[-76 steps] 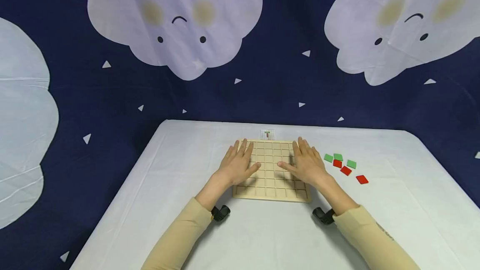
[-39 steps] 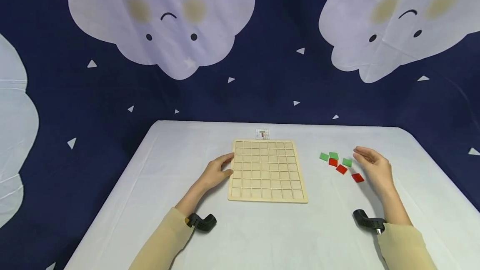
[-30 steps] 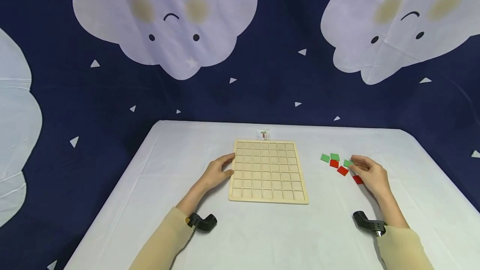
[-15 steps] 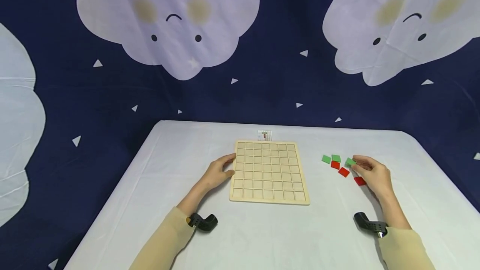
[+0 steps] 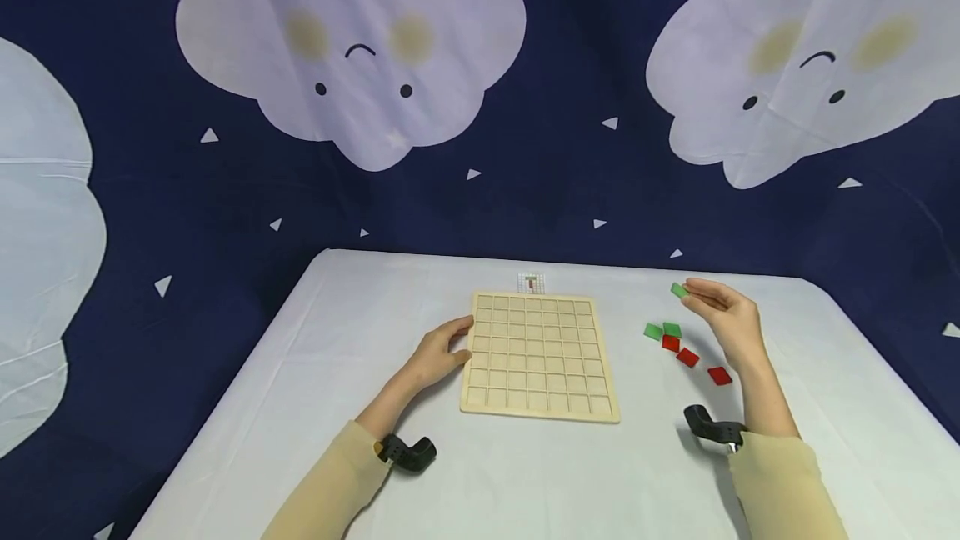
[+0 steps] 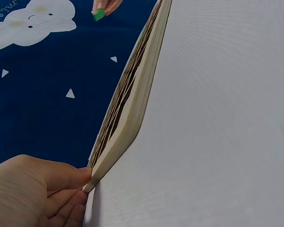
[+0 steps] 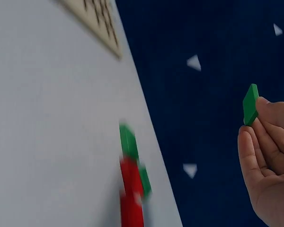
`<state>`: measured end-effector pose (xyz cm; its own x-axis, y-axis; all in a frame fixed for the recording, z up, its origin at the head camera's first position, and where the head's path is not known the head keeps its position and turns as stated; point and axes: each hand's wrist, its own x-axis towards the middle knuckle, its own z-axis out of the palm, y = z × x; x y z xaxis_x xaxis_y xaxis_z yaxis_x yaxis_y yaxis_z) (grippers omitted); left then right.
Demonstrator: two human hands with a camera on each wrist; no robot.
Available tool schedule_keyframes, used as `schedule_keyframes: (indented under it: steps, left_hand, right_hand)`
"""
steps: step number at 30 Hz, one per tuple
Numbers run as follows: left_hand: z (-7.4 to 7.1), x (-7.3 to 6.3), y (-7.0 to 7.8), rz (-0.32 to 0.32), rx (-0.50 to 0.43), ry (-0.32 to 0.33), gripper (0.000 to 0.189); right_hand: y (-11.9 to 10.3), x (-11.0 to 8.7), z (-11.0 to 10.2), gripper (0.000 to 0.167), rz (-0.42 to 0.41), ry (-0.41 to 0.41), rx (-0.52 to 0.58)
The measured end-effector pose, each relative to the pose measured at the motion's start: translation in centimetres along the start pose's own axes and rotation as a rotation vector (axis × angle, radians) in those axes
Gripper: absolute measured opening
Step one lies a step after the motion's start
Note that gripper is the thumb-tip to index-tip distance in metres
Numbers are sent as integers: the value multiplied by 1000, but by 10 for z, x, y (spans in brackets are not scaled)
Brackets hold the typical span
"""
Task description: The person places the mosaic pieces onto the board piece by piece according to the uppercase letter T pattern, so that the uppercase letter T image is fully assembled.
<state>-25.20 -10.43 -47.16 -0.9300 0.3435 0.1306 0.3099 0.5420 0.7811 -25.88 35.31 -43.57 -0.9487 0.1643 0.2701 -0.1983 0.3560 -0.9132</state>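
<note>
A pale wooden grid board (image 5: 540,417) lies flat on the table. My left hand (image 5: 438,354) rests at its left edge, thumb and fingertips touching the rim; the left wrist view also shows this hand (image 6: 42,189) against the edge. Raised above the table on the right, my right hand (image 5: 727,319) pinches a green square tile (image 5: 678,290) between thumb and fingers. In the right wrist view the held tile (image 7: 250,105) stands tilted. Below it lie two green tiles (image 5: 653,331) and three red tiles (image 5: 687,357), blurred in the right wrist view.
A small card (image 5: 531,282) with a grid and a T-shaped figure lies just behind the board. White cloth covers the table (image 5: 540,482). A dark blue curtain (image 5: 570,182) with clouds hangs behind. Each wrist wears a black camera mount (image 5: 408,454).
Both hands lay on the board at first. My left hand then moved to its left edge, while my right hand went to the tiles, took a green one and lifted it.
</note>
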Motion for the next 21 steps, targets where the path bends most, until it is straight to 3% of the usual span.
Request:
schedule_keyframes:
  steps: [4,7,14,21]
  left_hand:
    - [-1,3,1,12,6,-1,58]
    - [-1,4,3,23,-1,-6,58]
    - [-3,0,2,15,-3,-2,58]
    - [-2,-1,0,29,0,-5,58]
  right_hand:
    - [-42,-3,32,44,-39,-38,22]
    - [-57,-2,54,41,-59,-54,52]
    - [-71,3,106,41,-107,-153,63]
    - [-82,-3,147,37,-87,-267,28]
